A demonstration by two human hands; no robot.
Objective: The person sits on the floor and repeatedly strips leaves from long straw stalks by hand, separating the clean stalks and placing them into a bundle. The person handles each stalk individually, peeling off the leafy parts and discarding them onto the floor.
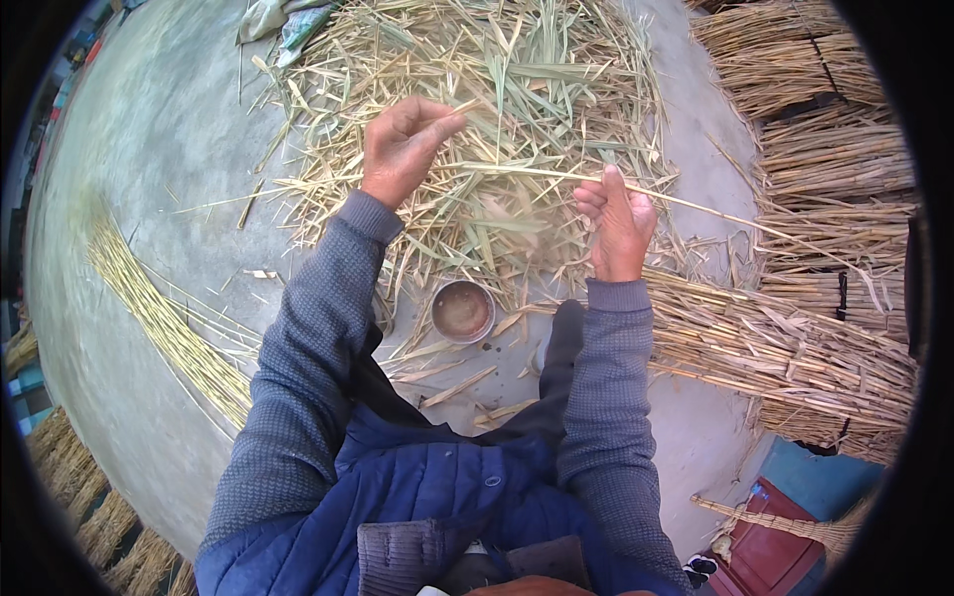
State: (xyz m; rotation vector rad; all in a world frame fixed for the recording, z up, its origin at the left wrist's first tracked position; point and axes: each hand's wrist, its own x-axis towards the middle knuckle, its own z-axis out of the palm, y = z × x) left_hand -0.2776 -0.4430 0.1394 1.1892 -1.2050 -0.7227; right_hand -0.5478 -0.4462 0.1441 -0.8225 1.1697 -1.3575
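Observation:
My right hand (618,221) is closed round a long, thin reed stalk (696,207), thumb on top. The stalk runs from over the leaf pile out to the right, where its end thins into dry wisps. Left of it and higher up, my left hand (409,147) is pinched, thumb against fingers, on a short pale strip of dry leaf (465,107). Beneath both hands spreads a heap of stripped reed leaves (556,74), green and straw-coloured. A small round bowl (463,310) with brownish contents stands between my feet.
Leafy reed stalks (795,343) lie in a thick bundle at my right, beside stacked tied bundles (835,159). Bare yellowish stalks (164,313) lie on the concrete floor (149,149) at left. A dark red panel (770,541) is at lower right.

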